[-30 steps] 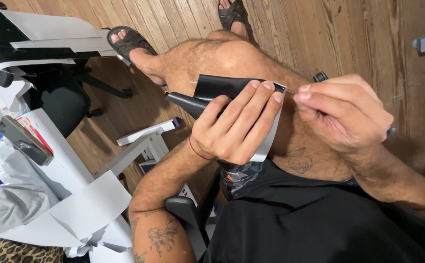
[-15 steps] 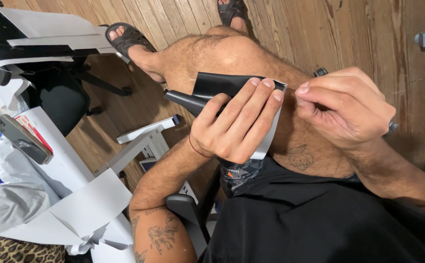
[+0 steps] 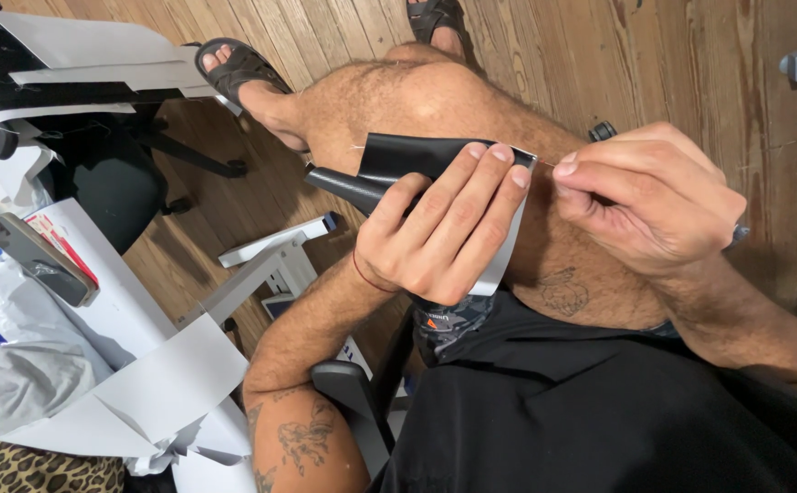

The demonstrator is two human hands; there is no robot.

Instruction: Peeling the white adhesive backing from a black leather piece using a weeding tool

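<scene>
Two hands meet above the bare knee (image 3: 398, 100): the left hand (image 3: 439, 228) is closed around a folded black sheet (image 3: 416, 157) with a pale underside, the right hand (image 3: 649, 196) pinches a thin needle (image 3: 544, 162) at the sheet's right edge, and white paper pieces (image 3: 166, 388) lie at near left.

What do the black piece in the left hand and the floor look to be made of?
Black piece: thin sheet, probably leather or vinyl; dull sheen, pale underside, curls under the left hand. The right hand pinches at its edge; a fine thread seems to run there. Floor: wood planks, visible grain and seams, worn finish.
</scene>
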